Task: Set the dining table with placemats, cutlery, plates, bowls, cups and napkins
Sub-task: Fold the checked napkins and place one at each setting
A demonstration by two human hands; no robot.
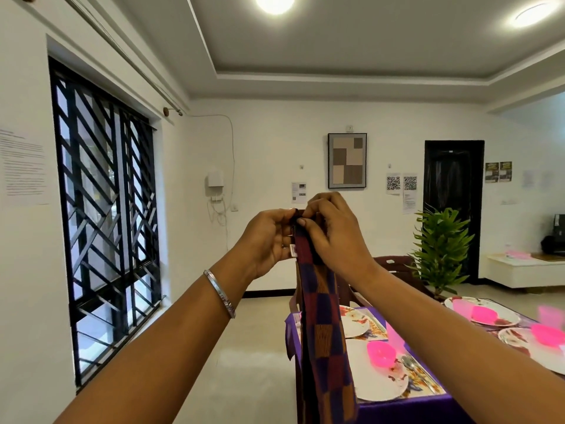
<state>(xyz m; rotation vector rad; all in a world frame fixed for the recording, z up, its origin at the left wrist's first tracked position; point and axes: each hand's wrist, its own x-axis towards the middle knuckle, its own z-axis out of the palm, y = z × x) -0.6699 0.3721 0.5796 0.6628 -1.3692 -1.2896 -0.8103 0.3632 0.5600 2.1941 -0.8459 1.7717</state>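
1. The napkin point(324, 332) is a checked cloth in maroon, blue and orange. It hangs in a long narrow drape from the centre of the frame down to the bottom edge, in front of the near-left corner of the worktop point(406, 408).
2. Handling judgement: the cloth is light, soft and limp. It has no stiffness of its own, so it takes its shape only from where I hold it. It is not fragile and is unlikely to slip.
3. Where to hold: the top edge or corners. A small white label point(293, 250) shows just below the top, on the left side of the cloth.
4. My left hand point(269, 240) has its fingers curled on the top left of the cloth, beside the label.
5. My right hand point(333, 231) pinches the top edge, thumb in front. The two hands are close together, nearly touching, both clamped on the cloth.
6. Below, in the lower right of the frame, the purple-covered worktop carries a white plate point(370, 377), a pink bowl point(380, 353) on it, and cutlery point(411, 364) just to its right on a patterned placemat point(428, 384).
7. More plates with pink bowls lie further right.
8. Judgement: to fold it flat, I would spread the hands apart along the top edge.
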